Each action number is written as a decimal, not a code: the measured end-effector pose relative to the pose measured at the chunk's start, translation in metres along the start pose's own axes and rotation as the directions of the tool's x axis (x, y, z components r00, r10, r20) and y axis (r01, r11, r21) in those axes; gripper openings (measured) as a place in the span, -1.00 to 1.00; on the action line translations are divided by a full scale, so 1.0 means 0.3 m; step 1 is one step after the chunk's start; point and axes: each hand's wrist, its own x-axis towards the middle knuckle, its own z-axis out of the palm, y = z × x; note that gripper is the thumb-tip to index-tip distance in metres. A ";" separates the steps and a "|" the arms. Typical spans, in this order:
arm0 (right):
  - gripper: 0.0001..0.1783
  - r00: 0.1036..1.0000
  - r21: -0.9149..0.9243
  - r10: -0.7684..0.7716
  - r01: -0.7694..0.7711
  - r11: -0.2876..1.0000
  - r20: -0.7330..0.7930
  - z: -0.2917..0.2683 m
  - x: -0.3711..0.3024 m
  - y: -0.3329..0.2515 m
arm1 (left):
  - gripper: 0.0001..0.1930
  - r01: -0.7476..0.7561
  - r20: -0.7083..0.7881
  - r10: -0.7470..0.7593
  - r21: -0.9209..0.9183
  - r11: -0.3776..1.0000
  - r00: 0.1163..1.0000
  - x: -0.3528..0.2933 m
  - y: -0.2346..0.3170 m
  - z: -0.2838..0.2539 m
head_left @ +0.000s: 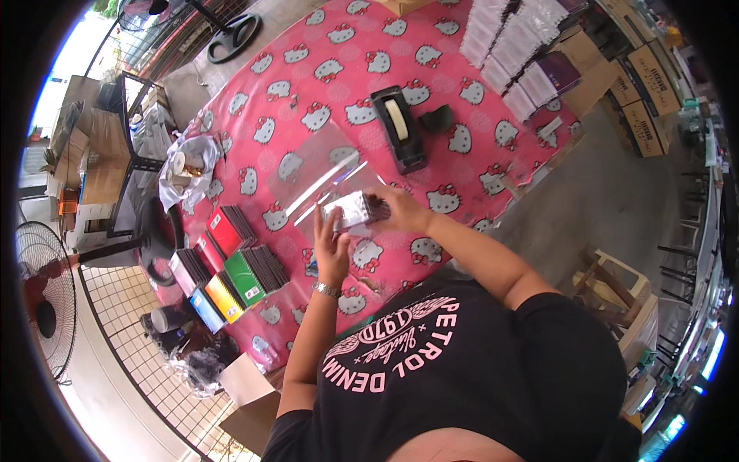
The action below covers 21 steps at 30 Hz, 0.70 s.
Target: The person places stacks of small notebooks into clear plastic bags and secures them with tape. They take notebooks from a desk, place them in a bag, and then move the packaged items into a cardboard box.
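Note:
In front of me, a small stack of spiral notebooks point(348, 209) with a pale, shiny top is at a clear plastic bag point(308, 165). Whether the stack is inside the bag or on it, I cannot tell. My right hand point(402, 209) grips the stack's right end, by the dark spiral edge. At the opposite end, my left hand point(331, 250) has its fingers stretched out and apart, the tips touching the bag near the stack. More spiral notebooks stand in stacks to the left, with red point(229, 231), green point(250, 276), yellow point(223, 296) and other covers.
A black tape dispenser point(399, 131) stands beyond my hands on the pink patterned tablecloth point(296, 85). Many plastic-wrapped packs point(516, 46) lie at the far right. A bag with tape rolls point(187, 169) sits at the left edge. Cartons point(643, 92) and a fan point(46, 296) flank the table.

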 end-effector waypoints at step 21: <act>-0.32 -0.084 0.293 0.280 -0.272 0.917 -0.956 -1.328 -0.101 0.223 | -0.73 0.111 -0.236 -0.115 -0.031 0.993 0.965 -0.115 0.056 -0.185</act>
